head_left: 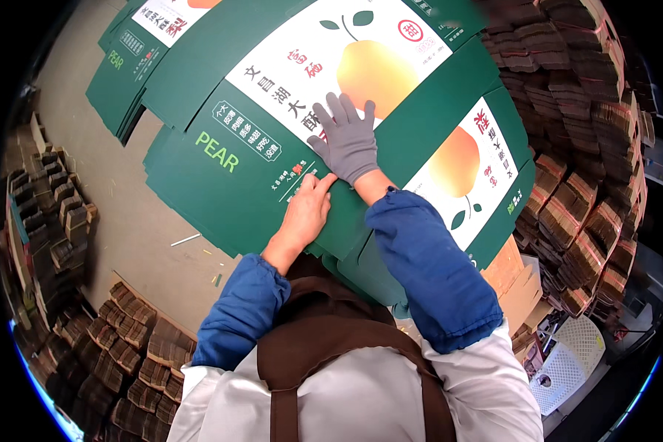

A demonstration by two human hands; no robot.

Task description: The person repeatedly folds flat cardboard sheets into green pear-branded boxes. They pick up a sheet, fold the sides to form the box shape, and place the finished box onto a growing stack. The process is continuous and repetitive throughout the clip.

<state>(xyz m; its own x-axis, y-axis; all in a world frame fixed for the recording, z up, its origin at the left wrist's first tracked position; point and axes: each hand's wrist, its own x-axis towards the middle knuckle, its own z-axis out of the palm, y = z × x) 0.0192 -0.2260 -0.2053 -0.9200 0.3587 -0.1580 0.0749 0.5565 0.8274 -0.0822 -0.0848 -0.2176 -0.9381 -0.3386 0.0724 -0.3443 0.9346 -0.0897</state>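
Note:
A flat, unfolded green carton blank (191, 173) with white panels and printed yellow pears lies in front of me, on top of other such blanks. My right hand (348, 140), in a grey glove, rests flat on it with fingers spread, beside the large pear print. Just to the left and nearer to me, my bare left hand (306, 210) touches the green board. Its fingers are bent in and the thumb points toward the gloved wrist. Whatever those fingers may pinch is hidden under them.
Another stack of green blanks (114, 88) stands at the far left. Bundled brown cardboard (567, 199) is piled high on the right. More bundles (136, 342) sit on the floor at lower left. A white plastic basket (567, 361) stands at lower right.

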